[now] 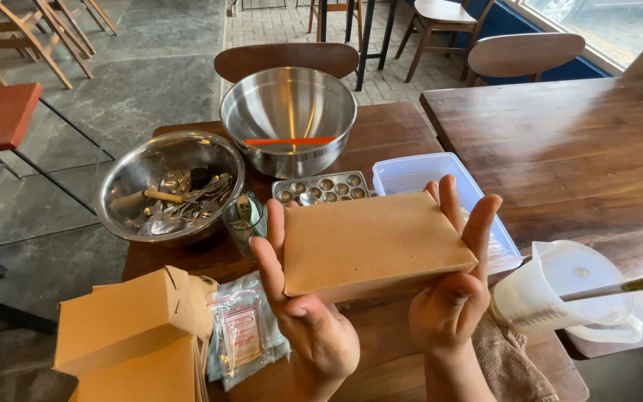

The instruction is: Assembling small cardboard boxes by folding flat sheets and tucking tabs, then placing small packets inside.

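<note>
A closed brown cardboard box (370, 242) is held up over the wooden table (388, 134), flat side toward me. My left hand (303, 313) grips its left end, fingers behind and thumb below. My right hand (452, 286) cups its right end, fingertips over the far edge. Below and to the left lies a stack of similar brown boxes (132, 335), beside small clear packets (243, 335) with red and white labels.
A steel bowl of cutlery (169, 186) sits left; a larger steel bowl with an orange utensil (288, 115) behind. A metal mould tray (321, 187), a glass (243, 219), a clear plastic container (418, 175) and a white jug (567, 294) surround the hands. Chairs stand beyond.
</note>
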